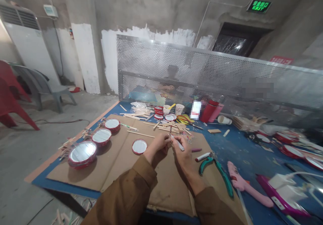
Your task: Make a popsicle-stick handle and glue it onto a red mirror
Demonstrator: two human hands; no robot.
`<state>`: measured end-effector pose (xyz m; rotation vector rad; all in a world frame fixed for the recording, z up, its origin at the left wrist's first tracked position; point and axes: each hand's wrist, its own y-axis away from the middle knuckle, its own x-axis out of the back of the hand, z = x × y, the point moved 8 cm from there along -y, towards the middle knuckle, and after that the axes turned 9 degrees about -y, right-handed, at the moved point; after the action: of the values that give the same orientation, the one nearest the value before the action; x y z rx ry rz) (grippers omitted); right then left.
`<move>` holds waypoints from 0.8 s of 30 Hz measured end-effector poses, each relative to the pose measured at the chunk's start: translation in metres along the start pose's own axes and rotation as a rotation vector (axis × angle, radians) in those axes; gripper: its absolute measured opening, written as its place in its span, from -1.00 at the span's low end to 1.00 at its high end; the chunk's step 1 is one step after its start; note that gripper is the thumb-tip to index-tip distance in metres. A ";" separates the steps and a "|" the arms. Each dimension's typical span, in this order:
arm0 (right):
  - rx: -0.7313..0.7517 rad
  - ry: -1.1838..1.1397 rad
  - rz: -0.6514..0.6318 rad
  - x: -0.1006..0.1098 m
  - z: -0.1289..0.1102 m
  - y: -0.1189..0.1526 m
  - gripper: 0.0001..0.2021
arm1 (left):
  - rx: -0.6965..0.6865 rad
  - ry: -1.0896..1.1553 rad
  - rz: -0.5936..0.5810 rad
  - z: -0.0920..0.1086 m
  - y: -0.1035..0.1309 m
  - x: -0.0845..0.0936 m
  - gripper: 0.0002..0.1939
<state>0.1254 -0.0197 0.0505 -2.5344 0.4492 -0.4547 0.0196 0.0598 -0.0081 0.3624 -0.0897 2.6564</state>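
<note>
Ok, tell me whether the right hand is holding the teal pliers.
No, the teal pliers lie apart from the right hand, beside the pink glue gun.

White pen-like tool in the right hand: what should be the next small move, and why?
Perhaps steady the thin brown strip with the left hand and guide the tip of the white pen-like tool to it. The strip appears pinched at the left fingertips, and the right hand holds the tool angled towards it; whether they touch is too small to tell.

Bare cardboard [168, 188] beneath hands [183, 147], pliers [225, 175] rightward
</note>
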 end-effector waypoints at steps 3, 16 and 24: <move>-0.010 -0.001 0.024 0.001 0.002 0.000 -0.71 | 0.011 -0.058 -0.009 0.004 0.002 0.001 -0.87; 0.043 0.006 0.020 -0.001 0.001 -0.002 -0.72 | 0.004 -0.066 -0.017 0.009 0.004 0.002 -0.87; 0.034 0.002 0.009 -0.001 -0.002 -0.002 -0.73 | -0.026 -0.135 -0.004 0.014 0.002 0.004 -0.87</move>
<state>0.1240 -0.0183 0.0533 -2.4980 0.4498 -0.4583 0.0182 0.0583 0.0062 0.5323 -0.1659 2.6220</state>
